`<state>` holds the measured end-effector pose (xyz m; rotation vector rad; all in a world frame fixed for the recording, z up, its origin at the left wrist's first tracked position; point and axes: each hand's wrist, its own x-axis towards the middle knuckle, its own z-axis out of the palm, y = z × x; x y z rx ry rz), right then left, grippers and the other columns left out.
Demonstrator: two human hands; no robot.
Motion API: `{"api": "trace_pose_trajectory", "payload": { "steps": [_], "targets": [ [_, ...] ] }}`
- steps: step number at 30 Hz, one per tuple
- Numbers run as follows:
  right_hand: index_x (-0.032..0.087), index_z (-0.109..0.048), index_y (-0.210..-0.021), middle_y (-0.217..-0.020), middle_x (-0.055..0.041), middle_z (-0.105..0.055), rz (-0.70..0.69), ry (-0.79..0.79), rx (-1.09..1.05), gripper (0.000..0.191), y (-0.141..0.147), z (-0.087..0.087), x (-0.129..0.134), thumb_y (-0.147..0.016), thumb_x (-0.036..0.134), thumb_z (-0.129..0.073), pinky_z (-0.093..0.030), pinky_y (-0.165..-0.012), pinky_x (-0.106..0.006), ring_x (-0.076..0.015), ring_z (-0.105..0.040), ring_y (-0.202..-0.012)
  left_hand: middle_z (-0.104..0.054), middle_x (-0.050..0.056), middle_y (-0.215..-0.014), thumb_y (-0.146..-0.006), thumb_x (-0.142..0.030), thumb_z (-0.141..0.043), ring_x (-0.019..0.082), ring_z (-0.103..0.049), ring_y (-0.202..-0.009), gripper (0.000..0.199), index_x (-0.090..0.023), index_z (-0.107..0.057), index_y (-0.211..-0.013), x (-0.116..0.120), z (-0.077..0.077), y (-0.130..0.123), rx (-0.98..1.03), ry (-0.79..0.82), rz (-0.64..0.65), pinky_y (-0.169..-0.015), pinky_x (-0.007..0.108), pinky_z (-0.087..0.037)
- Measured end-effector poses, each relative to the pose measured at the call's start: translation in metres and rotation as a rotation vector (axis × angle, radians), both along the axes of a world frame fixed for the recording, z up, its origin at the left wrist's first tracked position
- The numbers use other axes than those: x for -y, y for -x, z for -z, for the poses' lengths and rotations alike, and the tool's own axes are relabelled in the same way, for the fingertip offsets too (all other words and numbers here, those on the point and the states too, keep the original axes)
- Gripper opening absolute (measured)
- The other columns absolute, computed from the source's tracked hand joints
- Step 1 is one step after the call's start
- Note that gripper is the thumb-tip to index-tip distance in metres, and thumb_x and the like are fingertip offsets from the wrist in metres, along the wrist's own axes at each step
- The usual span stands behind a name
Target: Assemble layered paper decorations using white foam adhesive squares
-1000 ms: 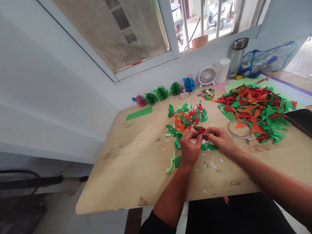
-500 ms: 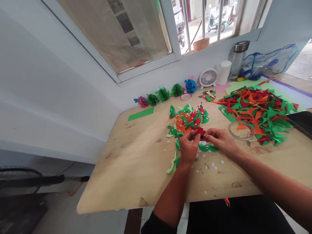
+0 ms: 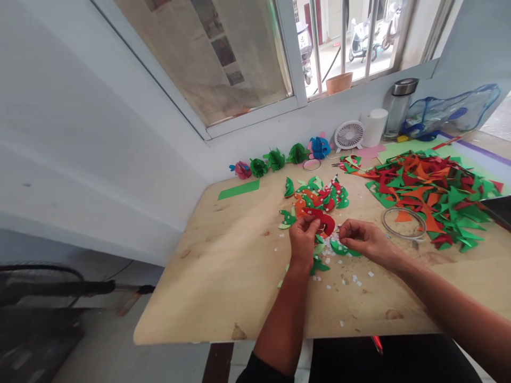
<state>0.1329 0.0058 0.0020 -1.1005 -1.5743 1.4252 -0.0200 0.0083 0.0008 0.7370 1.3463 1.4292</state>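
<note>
A curved red paper piece (image 3: 328,224) is pinched between the thumb and fingers of my left hand (image 3: 305,240). Just to its right, my right hand (image 3: 365,239) is closed, thumb against fingertips; anything between them is too small to name. Beyond the hands lies a cluster of green, orange and red paper pieces (image 3: 319,196) dotted with small white squares. Green curved pieces (image 3: 339,247) rest between and below the hands. Small white squares (image 3: 355,279) are scattered on the wooden table (image 3: 207,266).
Paper scraps (image 3: 435,191) are heaped at the right, with a roll of tape (image 3: 404,222) before them. Along the wall stand folded paper shapes (image 3: 275,159), a small fan (image 3: 349,135), a white cylinder (image 3: 375,127) and a glass bottle (image 3: 399,109).
My hands have parted, and my right hand is off the red piece, which now shows its curved shape. The whole view has shifted slightly.
</note>
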Motion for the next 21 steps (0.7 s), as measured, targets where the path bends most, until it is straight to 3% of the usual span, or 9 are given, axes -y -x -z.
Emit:
{"api": "trace_pose_trajectory", "payload": {
  "steps": [4, 6, 9, 12, 17, 21],
  "targets": [
    [0.018, -0.061, -0.072, -0.055, 0.0007, -0.055, 0.024, -0.023, 0.026, 0.032, -0.001, -0.003, 0.000, -0.076, 0.049, -0.057, -0.040, -0.049, -0.024, -0.0122, -0.050, -0.052, -0.066, 0.001, -0.061, -0.060, -0.031, -0.070, 0.014, -0.063, -0.054, 0.023, -0.014, -0.062, -0.072, 0.000, 0.000, 0.001, 0.026, -0.001, 0.024, -0.050, 0.023, -0.047],
    [0.017, -0.062, -0.072, -0.057, -0.0003, -0.057, 0.109, -0.054, 0.032, 0.034, -0.003, -0.004, -0.001, -0.078, 0.050, -0.054, -0.043, -0.052, -0.025, -0.0132, -0.053, -0.054, -0.066, 0.001, -0.061, -0.059, -0.031, -0.071, 0.013, -0.061, -0.052, 0.024, -0.013, -0.062, -0.072, 0.000, 0.000, 0.001, 0.041, -0.002, 0.060, -0.050, 0.022, -0.046],
    [0.017, -0.063, -0.087, -0.077, -0.0044, -0.065, 0.236, -0.115, 0.029, 0.032, -0.005, -0.006, -0.003, -0.078, 0.048, -0.056, -0.049, -0.061, -0.028, -0.0170, -0.059, -0.068, -0.065, 0.001, -0.060, -0.057, -0.030, -0.073, 0.012, -0.060, -0.051, 0.024, -0.013, -0.062, -0.070, 0.003, -0.002, -0.001, 0.083, -0.004, 0.152, -0.051, 0.022, -0.045],
    [0.018, -0.062, -0.097, -0.091, -0.0072, -0.067, 0.167, -0.116, 0.031, 0.034, -0.004, -0.009, -0.004, -0.077, 0.044, -0.058, -0.050, -0.068, -0.031, -0.0204, -0.062, -0.080, -0.064, 0.001, -0.058, -0.057, -0.030, -0.074, 0.012, -0.060, -0.052, 0.024, -0.013, -0.062, -0.068, 0.006, -0.003, -0.005, 0.104, -0.010, 0.283, -0.053, 0.023, -0.046],
    [0.016, -0.062, -0.086, -0.077, -0.0052, -0.067, 0.066, 0.024, -0.026, 0.032, -0.002, -0.011, -0.003, -0.073, 0.045, -0.062, -0.050, -0.060, -0.029, -0.0175, -0.061, -0.066, -0.062, 0.001, -0.056, -0.058, -0.033, -0.074, 0.011, -0.057, -0.051, 0.024, -0.013, -0.064, -0.066, 0.011, -0.003, -0.009, 0.057, -0.016, 0.450, -0.054, 0.024, -0.047],
    [0.016, -0.061, -0.077, -0.067, -0.0022, -0.063, 0.104, 0.063, -0.048, 0.033, -0.002, -0.011, -0.002, -0.071, 0.048, -0.064, -0.045, -0.054, -0.025, -0.0137, -0.057, -0.057, -0.063, 0.001, -0.058, -0.059, -0.030, -0.073, 0.012, -0.058, -0.053, 0.022, -0.013, -0.065, -0.070, 0.010, -0.004, -0.007, 0.049, -0.010, 0.429, -0.052, 0.023, -0.046]
  ]
}}
